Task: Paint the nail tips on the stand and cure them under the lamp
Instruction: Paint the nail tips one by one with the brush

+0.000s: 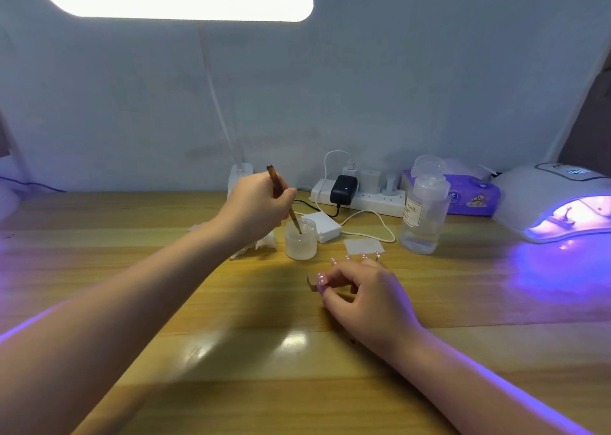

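Your desk lamp bar (178, 0) blows out white overhead; curing lamp (558, 203) spills violet across table (231, 352) (glare patches near you). Soft focus throughout, wide-angle bending at edges.

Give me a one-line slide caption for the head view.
Left hand dips a brush into a small jar while the right hand rests by the lit curing lamp.
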